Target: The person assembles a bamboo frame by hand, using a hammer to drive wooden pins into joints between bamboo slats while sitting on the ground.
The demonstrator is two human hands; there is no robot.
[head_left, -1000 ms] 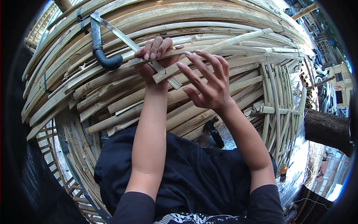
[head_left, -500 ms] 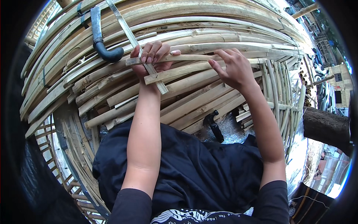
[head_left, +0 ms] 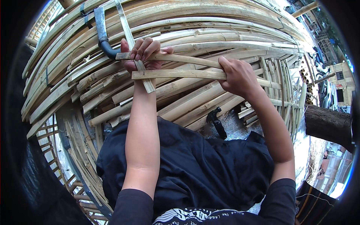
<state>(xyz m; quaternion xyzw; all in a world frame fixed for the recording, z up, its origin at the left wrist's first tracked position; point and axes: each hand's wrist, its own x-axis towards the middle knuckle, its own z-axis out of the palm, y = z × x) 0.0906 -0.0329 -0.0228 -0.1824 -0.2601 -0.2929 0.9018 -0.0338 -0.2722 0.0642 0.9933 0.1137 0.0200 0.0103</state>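
Bamboo strips [head_left: 180, 74], two, between my hands: already cut flat, laid across one thin slat [head_left: 124, 22]; no lashing visible.
My left hand [head_left: 145, 52] curls, pinching the upper strip and slat at their crossing; the lower strip crosses nearer my wrist. My right hand [head_left: 240, 77] closes round both strips where they converge; any join there is hidden. One hooked-handle knife [head_left: 101, 28] lies left of my left hand; one hammer [head_left: 218, 127], nearer me, below my right.

At centre I make out smooth, matt split-bamboo strips [head_left: 180, 73]. Upper left, I see a dull grey metal blade [head_left: 100, 22] with a glossy black handle [head_left: 108, 49]. Dark creased cloth [head_left: 183, 161] fills lower centre; far right, a rough, matt brown log [head_left: 326, 127].
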